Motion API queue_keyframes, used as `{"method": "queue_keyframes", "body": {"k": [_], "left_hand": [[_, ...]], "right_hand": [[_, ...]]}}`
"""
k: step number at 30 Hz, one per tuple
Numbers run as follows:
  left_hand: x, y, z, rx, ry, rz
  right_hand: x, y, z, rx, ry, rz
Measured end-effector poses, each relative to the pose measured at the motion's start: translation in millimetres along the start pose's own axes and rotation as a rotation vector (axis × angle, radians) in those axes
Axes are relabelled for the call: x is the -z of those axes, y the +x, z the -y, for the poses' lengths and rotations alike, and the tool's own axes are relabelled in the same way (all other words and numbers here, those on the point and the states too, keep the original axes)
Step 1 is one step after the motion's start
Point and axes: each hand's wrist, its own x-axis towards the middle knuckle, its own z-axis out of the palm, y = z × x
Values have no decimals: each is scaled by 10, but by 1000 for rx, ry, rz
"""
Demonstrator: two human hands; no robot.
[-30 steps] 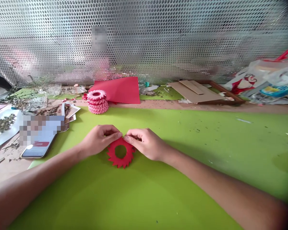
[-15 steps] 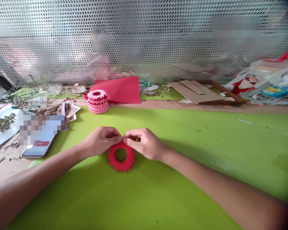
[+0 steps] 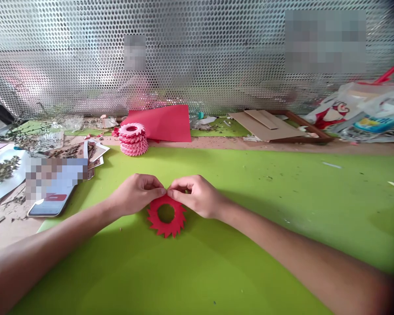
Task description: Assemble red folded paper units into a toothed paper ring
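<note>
A red paper ring with a saw-toothed outer edge (image 3: 167,225) hangs from my fingertips just over the green sheet (image 3: 197,275); I cannot tell whether its lower edge touches it. My left hand (image 3: 140,192) pinches the ring's upper rim from the left, thumb against forefinger. From the other side my right hand (image 3: 195,197) grips the same rim in a matching pinch, the thumb tips almost meeting. Fingers cover the top of the ring. Behind my left hand stands a stack of pink and white toothed paper rings (image 3: 133,140).
Red paper (image 3: 170,124) lies behind the stack. At left are a phone (image 3: 49,207), photo prints (image 3: 96,151) and dried plant bits (image 3: 1,168). Cardboard pieces (image 3: 265,124) and plastic bags (image 3: 364,109) lie at the back right. A perforated metal panel (image 3: 197,52) closes off the back.
The toothed ring has turned slightly between my fingertips. Both hands keep their pinch in nearly the same place; the whole view has shifted very slightly.
</note>
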Motion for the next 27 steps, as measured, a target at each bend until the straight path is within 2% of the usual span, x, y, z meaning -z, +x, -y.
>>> {"method": "queue_keyframes", "body": {"k": [10,17,27], "left_hand": [[7,-10,-8,-20,16,-4],[58,-16,25,-42,65,65],[42,-23,-14,-69,96,61]], "right_hand": [[10,-9,19,-19,29,11],[17,-13,8,-16,29,-3],[-18,8,2,-41,25,0]]}}
